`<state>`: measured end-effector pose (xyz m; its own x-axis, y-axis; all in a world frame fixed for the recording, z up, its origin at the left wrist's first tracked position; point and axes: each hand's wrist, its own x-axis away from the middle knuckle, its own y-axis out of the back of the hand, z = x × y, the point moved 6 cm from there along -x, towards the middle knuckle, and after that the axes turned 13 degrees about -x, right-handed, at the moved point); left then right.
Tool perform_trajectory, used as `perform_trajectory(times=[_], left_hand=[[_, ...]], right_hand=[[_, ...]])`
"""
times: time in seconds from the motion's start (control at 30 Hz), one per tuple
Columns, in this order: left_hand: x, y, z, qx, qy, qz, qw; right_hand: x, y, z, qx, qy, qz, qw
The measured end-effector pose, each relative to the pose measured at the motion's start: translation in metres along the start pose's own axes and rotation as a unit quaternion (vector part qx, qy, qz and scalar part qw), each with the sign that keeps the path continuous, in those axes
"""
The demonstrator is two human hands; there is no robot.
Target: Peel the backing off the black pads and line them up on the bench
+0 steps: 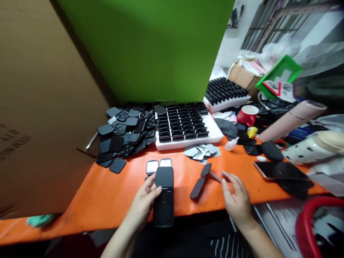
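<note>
My left hand (146, 197) grips a long black hinged case (163, 204) by its left side, near the table's front edge. Just behind it lie two small square pieces with pale, shiny faces (152, 167). To the right, an unfolded dark hinged piece (199, 186) rests on the orange table (180, 179). My right hand (235, 195) is right of that piece, thumb and fingers apart, its fingertips by the end of a thin dark rod (215, 176). Whether the fingertips touch the rod is unclear.
A heap of black square parts (131, 122) lies at the left, beside a white foam tray (188, 143) of black pieces. Silvery flat pieces (201, 152), a small white bottle (231, 144), a phone (268, 170), a red mug (247, 114) and tumblers stand or lie rightward. Cardboard (48, 107) rises at left.
</note>
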<state>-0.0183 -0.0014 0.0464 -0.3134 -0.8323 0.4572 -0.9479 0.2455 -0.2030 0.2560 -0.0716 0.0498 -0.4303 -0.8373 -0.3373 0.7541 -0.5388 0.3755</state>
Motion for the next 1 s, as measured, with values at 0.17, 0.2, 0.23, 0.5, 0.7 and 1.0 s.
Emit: perform_trajectory(times=[0.17,0.2,0.23,0.5,0.7,1.0], left_hand=[[0.001,-0.059,0.006,0.048,0.038,0.146,0.987],[0.002,-0.065,0.007,0.050,0.040,0.163,0.984],[0.003,-0.071,0.008,0.050,0.041,0.177,0.982],[0.020,-0.083,0.020,0.042,0.082,0.235,0.968],[0.041,-0.088,0.040,0.022,0.165,0.278,0.946],[0.041,-0.092,0.041,0.018,0.168,0.265,0.949]], right_hand=[[0.003,-0.039,0.019,-0.295,-0.244,0.132,0.914],[0.002,-0.047,0.024,-0.330,-0.264,0.157,0.893],[0.001,-0.055,0.029,-0.355,-0.280,0.179,0.874],[-0.003,-0.074,0.041,-0.415,-0.344,0.201,0.818],[-0.003,-0.071,0.038,-0.413,-0.321,0.229,0.821],[-0.007,-0.062,0.037,-0.314,-0.229,0.244,0.888]])
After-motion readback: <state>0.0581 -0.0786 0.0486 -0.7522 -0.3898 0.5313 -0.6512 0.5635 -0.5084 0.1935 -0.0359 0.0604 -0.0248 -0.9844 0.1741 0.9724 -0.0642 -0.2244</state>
